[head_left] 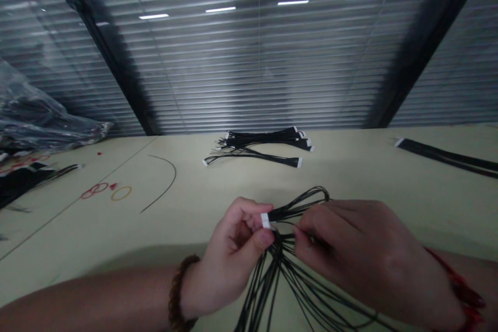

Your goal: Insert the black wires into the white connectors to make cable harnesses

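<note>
Here we go: the left hand [229,254] is working just above the worktop [116,223], its fingers [249,212] and thumb closing firmly on a small white connector [265,220], pinching it from both sides. Coming in right beside it, the right hand [350,254] is gripping thin black wires [280,264] between its fingertips [301,236], right next to that connector, with the two hands nearly touching. The wires are fanning out from the connector, one loop arching up behind the hands and long strands hanging down past them toward the worktop. A dark beaded bracelet [177,290] is riding on the left wrist, and a red cord [455,282] is wrapping the right wrist.

Further out, a pile of black wire harnesses [264,145] with white ends is lying straight ahead, and another harness [443,156] is stretching off toward the right edge. Over on the left, a red rubber band [93,190] and an orange rubber band [121,193] are lying near a curved black wire [161,184], while a crumpled plastic bag [39,114] is heaping up at the far left. Slatted blinds [249,62] are running along behind it all.
</note>
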`<state>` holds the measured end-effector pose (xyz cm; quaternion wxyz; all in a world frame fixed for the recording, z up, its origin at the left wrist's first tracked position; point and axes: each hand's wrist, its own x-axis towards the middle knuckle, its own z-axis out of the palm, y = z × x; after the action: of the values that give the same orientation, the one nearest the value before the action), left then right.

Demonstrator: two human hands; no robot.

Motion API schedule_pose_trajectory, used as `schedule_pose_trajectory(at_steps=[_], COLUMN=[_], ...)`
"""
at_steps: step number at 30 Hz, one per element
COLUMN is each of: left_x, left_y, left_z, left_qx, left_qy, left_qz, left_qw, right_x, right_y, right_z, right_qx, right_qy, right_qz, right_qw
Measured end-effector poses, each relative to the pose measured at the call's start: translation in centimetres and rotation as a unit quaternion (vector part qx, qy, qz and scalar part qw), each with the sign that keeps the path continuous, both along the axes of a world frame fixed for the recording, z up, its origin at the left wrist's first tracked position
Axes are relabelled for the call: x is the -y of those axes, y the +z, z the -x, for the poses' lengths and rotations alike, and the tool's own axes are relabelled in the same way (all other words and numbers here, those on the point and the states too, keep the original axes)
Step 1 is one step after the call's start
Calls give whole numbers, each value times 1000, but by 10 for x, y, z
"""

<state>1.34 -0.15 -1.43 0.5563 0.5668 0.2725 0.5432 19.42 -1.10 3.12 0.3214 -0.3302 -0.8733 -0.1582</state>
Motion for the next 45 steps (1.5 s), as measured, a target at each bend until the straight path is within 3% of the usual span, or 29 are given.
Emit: schedule_pose_trajectory(at_steps=[9, 15, 23, 27, 32, 41, 45], left_x=[2, 3, -3, -3, 0, -4, -5], left_y=[-3, -3, -8, -8, -3, -9, -6], left_z=[2, 3, 4, 2, -1, -3, 0], left_qx=[-24, -45, -51, -26, -22, 18, 2], left_qy=[-33, -48, -35, -65, -84, -112, -98], left_qz=[-15, -11, 23, 15, 8, 54, 66], left_qw=[999, 998, 998, 997, 996, 992, 993], right_x=[-1, -3, -10, -6, 0, 1, -2], right_y=[-1, -3, -6, -5, 1, 0, 2], right_z=[3, 0, -2, 2, 4, 3, 3], right_qx=[-11, 19, 51, 50, 41, 88, 106], right_qy=[5, 27, 68, 91, 39, 57, 14], right_qz=[45, 113, 119, 102, 93, 99, 82], right_qw=[999, 993, 989, 989, 994, 990, 991])
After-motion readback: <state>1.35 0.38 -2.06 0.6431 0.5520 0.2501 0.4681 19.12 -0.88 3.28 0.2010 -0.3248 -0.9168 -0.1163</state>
